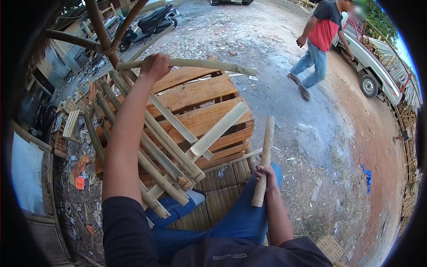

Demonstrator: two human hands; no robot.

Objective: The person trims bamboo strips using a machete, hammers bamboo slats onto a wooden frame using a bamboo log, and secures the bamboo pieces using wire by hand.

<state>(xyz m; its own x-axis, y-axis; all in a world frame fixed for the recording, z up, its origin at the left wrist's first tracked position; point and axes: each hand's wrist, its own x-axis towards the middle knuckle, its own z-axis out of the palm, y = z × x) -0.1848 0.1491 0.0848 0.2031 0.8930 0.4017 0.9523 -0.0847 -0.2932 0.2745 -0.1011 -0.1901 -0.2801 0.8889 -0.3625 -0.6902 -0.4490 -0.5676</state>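
Note:
My left hand (155, 66), at the end of my outstretched arm, is closed round a long, slightly bent bamboo pole (204, 65) above the far part of a wooden crate (191, 93). By my right knee, my right hand (265, 178) grips a shorter, thicker bamboo piece (268, 142), which stands nearly upright and tilts a little. Across the crate's left side lean several bamboo poles (167, 140). Two split bamboo strips (220, 129) cross near the crate's front edge.
I sit on a bamboo-slat platform (218, 193). At upper right a person (318, 42) in a red and black shirt walks past a truck (369, 66) loaded with poles. A motorbike (153, 22) stands behind. Bamboo posts (100, 31) rise at upper left.

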